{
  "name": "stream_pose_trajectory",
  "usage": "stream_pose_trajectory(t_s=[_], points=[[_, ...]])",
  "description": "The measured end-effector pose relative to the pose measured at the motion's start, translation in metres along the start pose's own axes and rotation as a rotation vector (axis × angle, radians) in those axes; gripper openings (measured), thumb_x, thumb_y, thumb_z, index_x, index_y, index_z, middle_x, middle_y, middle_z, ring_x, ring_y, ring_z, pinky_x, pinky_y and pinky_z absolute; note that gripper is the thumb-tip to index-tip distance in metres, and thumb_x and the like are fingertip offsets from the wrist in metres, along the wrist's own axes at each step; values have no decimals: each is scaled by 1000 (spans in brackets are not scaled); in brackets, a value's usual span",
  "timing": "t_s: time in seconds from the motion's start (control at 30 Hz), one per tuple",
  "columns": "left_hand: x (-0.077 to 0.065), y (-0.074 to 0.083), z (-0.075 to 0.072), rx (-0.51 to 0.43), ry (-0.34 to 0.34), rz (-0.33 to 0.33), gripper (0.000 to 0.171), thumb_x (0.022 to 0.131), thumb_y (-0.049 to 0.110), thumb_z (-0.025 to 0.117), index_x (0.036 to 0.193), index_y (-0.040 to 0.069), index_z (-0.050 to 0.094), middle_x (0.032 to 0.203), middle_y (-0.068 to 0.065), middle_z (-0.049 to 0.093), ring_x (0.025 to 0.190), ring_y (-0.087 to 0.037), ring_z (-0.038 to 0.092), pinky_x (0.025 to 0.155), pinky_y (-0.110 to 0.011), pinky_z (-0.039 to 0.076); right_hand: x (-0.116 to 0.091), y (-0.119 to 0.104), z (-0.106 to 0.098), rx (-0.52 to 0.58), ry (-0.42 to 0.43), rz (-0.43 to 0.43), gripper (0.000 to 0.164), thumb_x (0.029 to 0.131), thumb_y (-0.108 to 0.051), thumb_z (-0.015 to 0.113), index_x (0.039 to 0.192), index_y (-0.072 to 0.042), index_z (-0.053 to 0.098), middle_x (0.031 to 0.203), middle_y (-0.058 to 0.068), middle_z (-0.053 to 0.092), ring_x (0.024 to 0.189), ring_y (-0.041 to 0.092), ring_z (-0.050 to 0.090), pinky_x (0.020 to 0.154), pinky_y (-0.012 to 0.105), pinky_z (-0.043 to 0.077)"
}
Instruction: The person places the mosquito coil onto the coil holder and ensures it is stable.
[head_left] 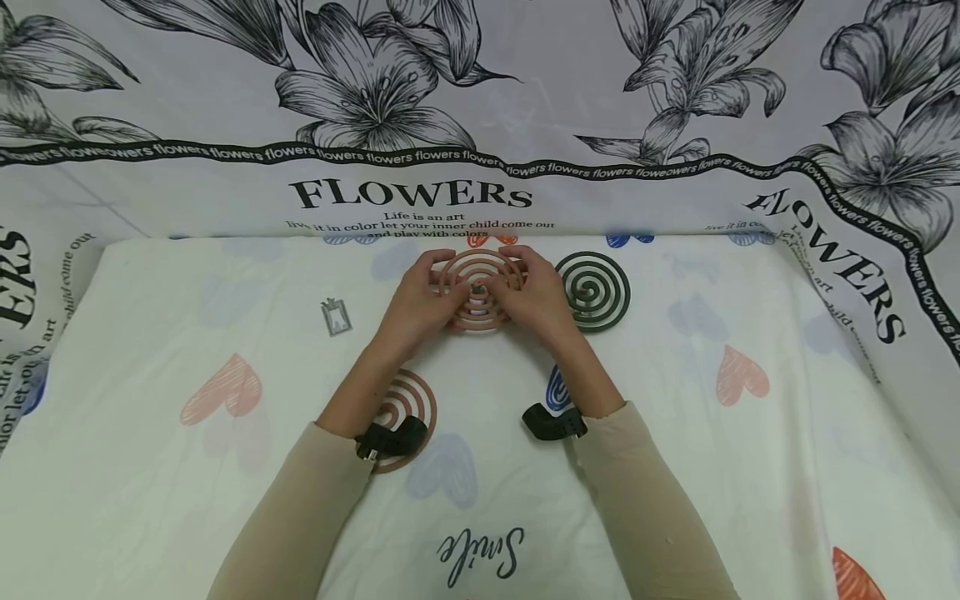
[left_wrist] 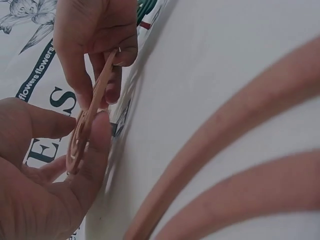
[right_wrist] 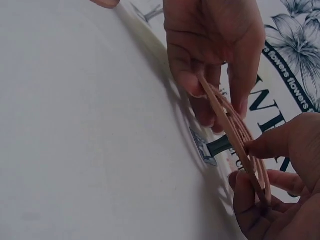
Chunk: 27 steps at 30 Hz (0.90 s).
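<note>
Both hands hold a brown mosquito coil (right_wrist: 225,117) tilted up on edge at the far middle of the table. My left hand (head_left: 417,300) pinches its left side, thumb near the centre and fingers behind the rim. On the opposite side my right hand (head_left: 536,296) pinches it the same way. A grey metal coil stand (right_wrist: 200,145) sits on the cloth beneath, its dark upright tab pointing at the coil; whether the tab passes through the centre I cannot tell. A dark green coil (head_left: 587,292) lies flat just right of my right hand.
Under my left wrist lies another brown coil (left_wrist: 200,132), partly hidden by the wrist camera (head_left: 393,435). A small flat metal stand (head_left: 328,321) is left of my left hand. The white cloth (head_left: 487,392) has printed hearts; a flowered cloth (head_left: 555,100) rises behind.
</note>
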<state>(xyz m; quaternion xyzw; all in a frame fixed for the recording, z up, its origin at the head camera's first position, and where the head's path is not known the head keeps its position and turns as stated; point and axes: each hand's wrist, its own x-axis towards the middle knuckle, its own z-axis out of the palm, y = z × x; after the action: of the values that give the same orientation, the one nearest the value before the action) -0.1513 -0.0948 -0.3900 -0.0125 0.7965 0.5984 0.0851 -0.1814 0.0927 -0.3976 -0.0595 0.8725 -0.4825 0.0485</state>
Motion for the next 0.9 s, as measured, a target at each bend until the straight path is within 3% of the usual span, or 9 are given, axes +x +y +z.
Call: stream_pose_trajectory(t_s=[0.23,0.43,0.53,0.73,0.9], points=[[0,4,-4,22,-49,-46,66,105,20,64,162,11,34,132,-21,58,72,-18,71,64,-34,66,0,-1,0,-70,11,-32,55,98,-30,75,146,-8,59,136,18,66,122,32,64,104,49,55],[0,5,-10,119,-25,-41,61,104,24,65,159,10,41,136,-19,62,75,-21,74,67,-31,65,-3,-5,-4,-121,10,-50,55,99,-31,73,146,-7,58,140,18,66,112,31,66,95,47,55],[-1,6,-12,120,-25,-44,59,104,25,65,158,11,43,140,-19,62,78,-24,76,69,-35,67,-4,-6,-8,-135,11,-65,55,99,-30,73,147,-7,59,142,17,66,109,32,69,94,47,56],[-2,6,-13,141,-39,-54,59,104,29,66,157,12,46,141,-19,62,78,-25,76,69,-33,66,-5,-6,-11,-164,-5,-72,53,100,-31,72,145,-6,60,145,16,66,120,33,68,101,49,57],[-2,6,-15,221,-14,-24,58,105,31,64,156,12,46,143,-18,63,82,-28,77,70,-28,59,-4,-7,-12,-192,-16,-76,52,100,-31,72,144,-6,61,145,16,66,125,34,68,105,50,56]])
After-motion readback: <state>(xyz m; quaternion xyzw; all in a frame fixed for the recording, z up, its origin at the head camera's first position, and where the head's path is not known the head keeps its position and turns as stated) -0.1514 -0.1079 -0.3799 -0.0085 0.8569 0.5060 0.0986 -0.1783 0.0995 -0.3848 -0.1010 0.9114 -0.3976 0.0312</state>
